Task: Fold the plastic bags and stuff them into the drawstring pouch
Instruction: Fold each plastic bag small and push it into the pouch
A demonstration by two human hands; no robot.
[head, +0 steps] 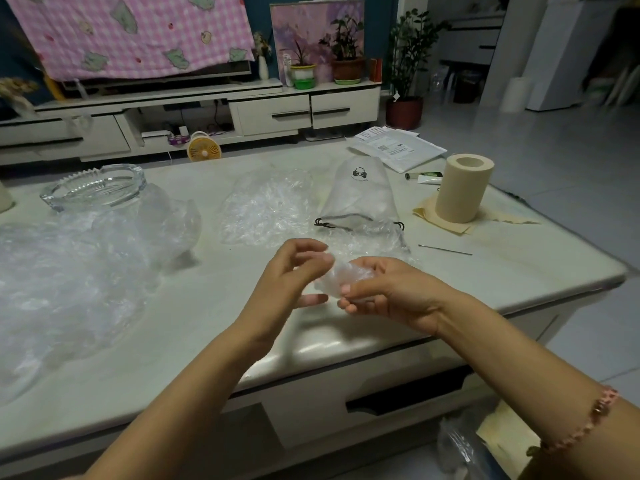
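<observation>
the folding step looked nearly done for one bag. the right hand (384, 289) had its fingers curled round a small bag (337, 277), squashed into a tight little wad just above the near edge of the table (485, 271). the left hand (294, 271) was right beside it with bent fingers. it was too blurry to tell if they pinched the wad or only touched it.

the next move, i think, would be to carry the wad to the drawstring pouch (358, 195) and push it in. that called for one hand to hold the mouth wide.

the pouch lay flat toward the far right side of the table, its mouth facing the near edge, with black cords at both ends. it looked thin and pale. more bags waited: a crinkly clear bag (266, 209) in the middle, just left of the pouch, and a big shiny heap (69, 278) by the left edge. all looked soft, wrinkled and light.
</observation>
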